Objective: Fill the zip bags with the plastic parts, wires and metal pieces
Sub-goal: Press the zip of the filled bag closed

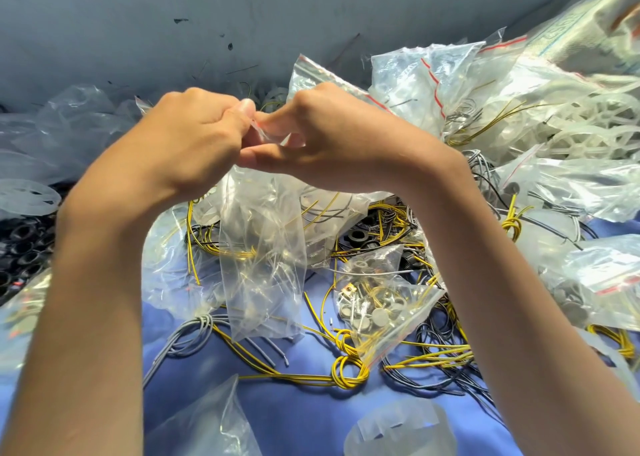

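Cluttered blue cloth surface (294,421).
Knotted yellow wire bundles (346,369), a grey wire coil (194,327) and a clear zip bag of round metal discs (381,312) lie mid-surface; black plastic rings (20,244) crowd its left edge, filled clear bags (485,85) its far right corner.

A clear zip bag (263,258) hangs upright and crumpled, its mouth pinched between the left hand (194,137) and right hand (332,137), over a tangle of yellow wires (346,372) and grey wires (194,324). Just to its right a smaller zip bag (398,331) lies tilted, holding round metal pieces (380,315). White plastic parts (581,133) and filled bags (433,85) are heaped at far right.
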A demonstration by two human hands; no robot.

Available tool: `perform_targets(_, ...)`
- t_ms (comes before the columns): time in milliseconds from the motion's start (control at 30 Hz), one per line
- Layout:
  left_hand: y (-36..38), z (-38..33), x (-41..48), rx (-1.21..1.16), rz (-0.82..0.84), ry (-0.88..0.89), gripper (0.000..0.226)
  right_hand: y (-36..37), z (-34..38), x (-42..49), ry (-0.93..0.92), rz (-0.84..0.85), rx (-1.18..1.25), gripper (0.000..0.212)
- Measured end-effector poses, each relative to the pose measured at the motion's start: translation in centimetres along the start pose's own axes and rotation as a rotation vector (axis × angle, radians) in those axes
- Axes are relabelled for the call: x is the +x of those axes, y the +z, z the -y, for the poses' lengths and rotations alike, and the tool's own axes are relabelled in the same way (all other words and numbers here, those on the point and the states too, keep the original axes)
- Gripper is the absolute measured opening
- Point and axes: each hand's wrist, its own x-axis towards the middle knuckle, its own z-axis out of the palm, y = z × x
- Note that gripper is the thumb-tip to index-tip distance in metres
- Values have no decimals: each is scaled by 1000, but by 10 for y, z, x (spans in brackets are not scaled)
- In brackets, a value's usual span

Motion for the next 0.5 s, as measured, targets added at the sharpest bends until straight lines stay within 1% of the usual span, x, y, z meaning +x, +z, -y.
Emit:
perform_targets(133,1,1,1,-2,-46,15,49,0,-1,0,-23,-33,15,45)
perform_targets(233,-1,-4,0,-81,-128,42,47,-3,-1,0,-38,-97,93,43)
perform_targets(300,-3,-7,0,-163,-124,35,43,-6,-3,0,-43,-142,148,43)
perform_targets(400,-2,-7,1,-227,-89,5,35,-10,-6,-5,-30,-143,231,43)
perform_targets(500,1,-7,4,-254,-94,-10,30,-10,-8,-5,32,-184,346,57)
